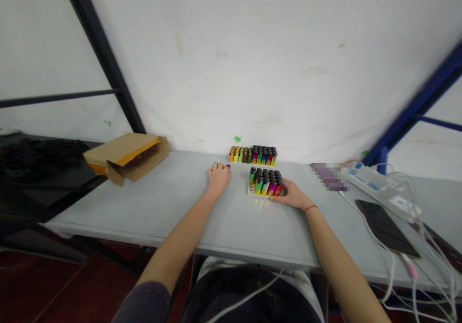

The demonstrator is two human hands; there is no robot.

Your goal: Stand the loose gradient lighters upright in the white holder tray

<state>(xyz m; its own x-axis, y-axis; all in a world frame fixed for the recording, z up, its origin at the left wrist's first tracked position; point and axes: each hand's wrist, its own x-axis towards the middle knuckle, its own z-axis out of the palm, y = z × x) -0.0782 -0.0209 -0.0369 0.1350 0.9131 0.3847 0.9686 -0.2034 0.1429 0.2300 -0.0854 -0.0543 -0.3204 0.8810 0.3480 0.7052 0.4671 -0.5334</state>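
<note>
My right hand (pixel 294 195) grips the right end of a pale tray (pixel 252 193) with its thumb along the near edge. Upright colourful lighters (pixel 265 186) with black tops fill most of this tray, and a few slots show bare at its near left corner. To the left, my left hand (pixel 218 178) rests low over the table with its fingers curled. The tops of a green lighter (pixel 215 163) and a magenta lighter (pixel 227 166) peek out past those fingers; the rest of them is hidden.
Behind the tray, yellow and dark lighters (pixel 240 154) stand beside another block of colourful lighters (pixel 264 155) near the wall. An open cardboard box (pixel 126 154) lies at the left. On the right are a phone (pixel 386 226), a power strip (pixel 384 190) and loose white cables (pixel 391 265).
</note>
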